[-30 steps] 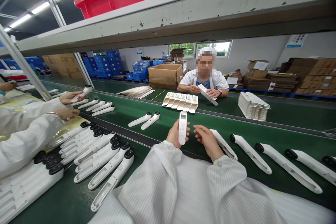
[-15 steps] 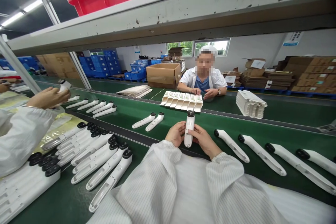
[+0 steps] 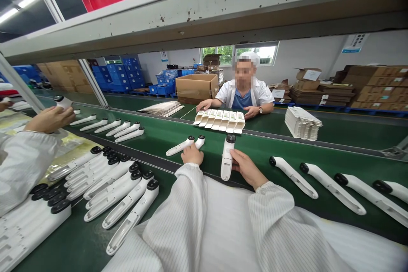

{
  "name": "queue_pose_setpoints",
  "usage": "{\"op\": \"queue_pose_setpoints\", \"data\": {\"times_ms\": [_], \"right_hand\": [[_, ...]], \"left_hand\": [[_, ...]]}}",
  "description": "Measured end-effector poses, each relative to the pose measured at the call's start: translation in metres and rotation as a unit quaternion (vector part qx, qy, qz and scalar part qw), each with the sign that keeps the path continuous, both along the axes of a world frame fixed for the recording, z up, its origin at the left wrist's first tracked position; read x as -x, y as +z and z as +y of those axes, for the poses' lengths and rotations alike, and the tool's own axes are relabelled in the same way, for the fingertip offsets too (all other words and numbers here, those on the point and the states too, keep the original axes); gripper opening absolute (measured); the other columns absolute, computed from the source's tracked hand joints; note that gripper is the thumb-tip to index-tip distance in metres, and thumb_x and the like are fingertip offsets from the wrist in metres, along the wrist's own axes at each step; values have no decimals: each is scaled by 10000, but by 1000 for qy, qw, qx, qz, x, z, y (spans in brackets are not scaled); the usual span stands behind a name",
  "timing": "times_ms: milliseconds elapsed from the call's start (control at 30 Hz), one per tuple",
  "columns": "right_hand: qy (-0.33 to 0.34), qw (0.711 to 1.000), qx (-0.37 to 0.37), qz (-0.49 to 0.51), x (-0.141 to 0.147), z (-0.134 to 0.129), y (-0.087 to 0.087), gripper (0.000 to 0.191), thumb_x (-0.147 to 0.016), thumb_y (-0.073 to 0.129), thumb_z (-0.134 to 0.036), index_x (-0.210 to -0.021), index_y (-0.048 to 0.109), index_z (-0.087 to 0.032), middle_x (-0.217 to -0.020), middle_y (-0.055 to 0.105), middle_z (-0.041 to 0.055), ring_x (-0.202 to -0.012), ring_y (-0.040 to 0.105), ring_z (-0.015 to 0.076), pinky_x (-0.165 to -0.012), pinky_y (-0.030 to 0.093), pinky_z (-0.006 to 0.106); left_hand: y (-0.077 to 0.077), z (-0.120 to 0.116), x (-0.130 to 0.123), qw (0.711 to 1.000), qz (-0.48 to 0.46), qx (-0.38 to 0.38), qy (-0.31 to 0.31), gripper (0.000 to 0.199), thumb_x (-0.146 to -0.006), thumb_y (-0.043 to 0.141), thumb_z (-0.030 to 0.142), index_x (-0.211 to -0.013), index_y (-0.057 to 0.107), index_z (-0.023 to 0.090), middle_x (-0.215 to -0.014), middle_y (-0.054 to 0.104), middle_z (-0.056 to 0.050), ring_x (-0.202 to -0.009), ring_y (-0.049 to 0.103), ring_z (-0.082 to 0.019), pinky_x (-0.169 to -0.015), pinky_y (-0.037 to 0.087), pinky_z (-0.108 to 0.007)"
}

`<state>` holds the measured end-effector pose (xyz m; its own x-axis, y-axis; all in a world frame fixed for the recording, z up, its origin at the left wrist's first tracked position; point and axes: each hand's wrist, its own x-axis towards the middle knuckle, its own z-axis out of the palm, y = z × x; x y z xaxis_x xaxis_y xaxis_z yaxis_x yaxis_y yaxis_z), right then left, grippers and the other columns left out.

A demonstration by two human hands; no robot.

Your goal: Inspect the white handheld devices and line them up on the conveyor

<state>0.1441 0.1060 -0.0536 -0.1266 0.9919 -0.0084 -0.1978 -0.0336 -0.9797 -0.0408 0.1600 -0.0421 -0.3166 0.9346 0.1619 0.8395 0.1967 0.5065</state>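
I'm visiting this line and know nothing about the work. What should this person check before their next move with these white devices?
1. Right hand on the upright white device: ok, fingers lie against its side.
2. Left hand on the lying white device: cannot tell whether it grips; it rests over the device on the green belt.
3. Screen of the upright white device: cannot tell, none readable from this view.
4. Row of white devices to the right: ok, lying side by side, black tips leftward.
5. Open white cartons beside the hands: not ok, they sit further away, past the divider.
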Motion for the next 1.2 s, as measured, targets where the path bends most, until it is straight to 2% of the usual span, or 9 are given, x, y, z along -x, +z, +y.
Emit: {"op": "queue_pose_setpoints", "data": {"times_ms": [167, 267, 367, 567, 733, 833, 1000, 1100, 1200], "right_hand": [[0, 1000, 2, 23, 4, -2, 3, 372, -762, 567, -530, -945, 620, -210, -926, 697, 61, -829, 643, 188, -696, 505, 304], [-23, 1000, 16, 8, 5, 0, 1, 351, -801, 514, -517, -922, 591, -198, -916, 701, 77, -799, 660, 195, -693, 508, 321], [-65, 993, 8, -101, -3, 5, -4, 296, -792, 531, -468, -892, 568, -192, -850, 694, 70, -701, 650, 189, -647, 493, 315], [-150, 837, -47, -524, -25, 8, -12, 235, -814, 474, -368, -864, 615, -187, -854, 652, 104, -759, 606, 233, -639, 426, 327], [-221, 809, -155, -522, -21, 5, -4, 316, -813, 450, -267, -1058, 621, -165, -1171, 564, 147, -1079, 515, 283, -879, 411, 390], [-186, 889, -195, -371, -10, 6, 0, 332, -807, 483, -385, -1039, 622, -193, -1100, 595, 100, -960, 568, 230, -864, 442, 371], [-67, 993, -73, -70, 4, 7, -3, 397, -695, 620, -460, -998, 605, -203, -933, 643, 49, -775, 602, 192, -683, 494, 322], [-35, 999, -32, 10, 3, 1, 2, 391, -660, 669, -445, -968, 614, -210, -947, 636, 33, -853, 583, 188, -689, 487, 293], [-15, 1000, -9, 20, 0, -6, 12, 380, -661, 676, -469, -925, 615, -202, -923, 631, 29, -840, 567, 172, -672, 470, 265]], "left_hand": [[-1, 3, -3, 983, -176, 19, -41, 415, -698, 559, 108, -1105, 552, 191, -1168, 560, -154, -1190, 432, -326, -916, 367, -418], [5, 0, -9, 850, -520, 45, -68, 306, -735, 513, 171, -1036, 566, 183, -1047, 603, -112, -1016, 549, -253, -728, 448, -313], [9, -9, -21, 738, -661, 90, -99, 225, -777, 422, 228, -908, 583, 141, -892, 620, -110, -739, 590, -186, -508, 415, -249], [11, -23, -44, 639, -742, 144, -141, 338, -855, 388, 346, -914, 609, 96, -685, 592, -70, -470, 486, -109, -355, 283, -194], [14, -31, -54, 656, -725, 156, -139, 348, -871, 436, 416, -881, 618, 120, -696, 597, -49, -529, 530, -113, -381, 302, -196], [9, -32, -59, 650, -737, 137, -130, 191, -794, 591, 325, -858, 594, 145, -720, 603, -26, -595, 556, -109, -454, 363, -195], [-2, -30, -62, 651, -734, 76, -180, 184, -710, 632, 175, -883, 570, 170, -737, 611, -7, -659, 575, -122, -630, 453, -235], [0, -24, -54, 742, -646, 58, -171, 156, -792, 541, 249, -921, 583, 173, -810, 625, -38, -737, 594, -155, -681, 466, -279], [4, -16, -36, 918, -366, -30, -149, 235, -814, 513, 225, -1031, 593, 182, -1024, 623, -88, -991, 565, -220, -831, 446, -335]]}}
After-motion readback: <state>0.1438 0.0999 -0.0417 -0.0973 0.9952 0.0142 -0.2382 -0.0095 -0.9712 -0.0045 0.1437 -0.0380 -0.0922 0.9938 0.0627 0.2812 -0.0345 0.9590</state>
